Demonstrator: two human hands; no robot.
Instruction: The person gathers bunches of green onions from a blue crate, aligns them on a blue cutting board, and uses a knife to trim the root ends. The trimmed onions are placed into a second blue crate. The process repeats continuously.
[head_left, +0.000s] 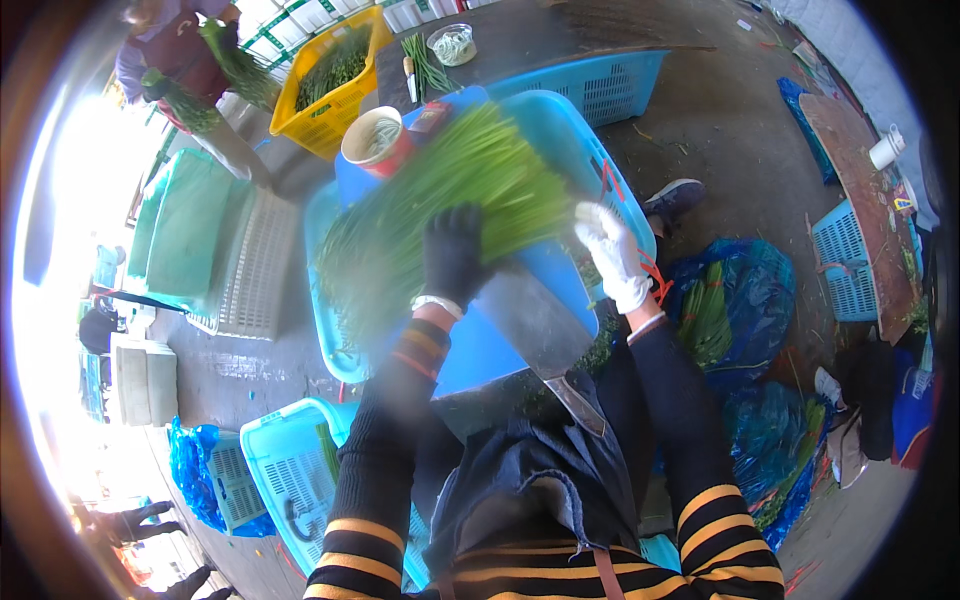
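My left hand (454, 251), in a dark glove, presses on a large bunch of long green stalks (420, 202), its fingers curled over them. The stalks lie across a blue board (480, 360) and are partly blurred. Just right of their pale cut ends is my right hand (609, 251), white-gloved, with fingers extended and nothing visible in it. A broad cleaver (536, 319) rests on the board near me, its handle towards my lap. Beyond the stalks stand a paper cup (377, 142) of rubber bands and a small red box (431, 118). The board sits over a light-blue basket (330, 315).
A yellow crate (322, 120) of greens stands at the back left, near a person (180, 52) holding bunches. A dark table (525, 37) bears a knife (410, 79) and a plastic bowl (452, 45). Blue bags (765, 292) lie right; a turquoise basket (289, 465) stands lower left.
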